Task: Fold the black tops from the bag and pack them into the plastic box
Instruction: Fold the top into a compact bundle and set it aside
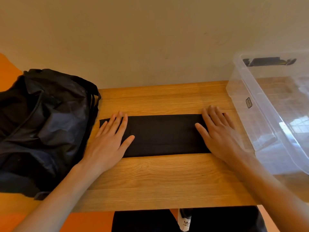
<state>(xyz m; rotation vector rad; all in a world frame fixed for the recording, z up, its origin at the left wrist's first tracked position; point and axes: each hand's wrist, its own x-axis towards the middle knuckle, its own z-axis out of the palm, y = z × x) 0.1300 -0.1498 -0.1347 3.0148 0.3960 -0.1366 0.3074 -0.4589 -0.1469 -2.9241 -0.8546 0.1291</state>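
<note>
Black top (163,135), folded to a long strip, lies flat on the tabletop (167,178) between bag (43,124) (at left) and clear box (247,91) (at right). Left grip (109,141) and right grip (220,133) press its two ends, fingers straight and flat, clasping nothing.

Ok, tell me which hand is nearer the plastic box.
Right. The right hand lies flat on the right end of the folded black top, just beside the plastic box; the left hand presses its left end, next to the black bag.
</note>
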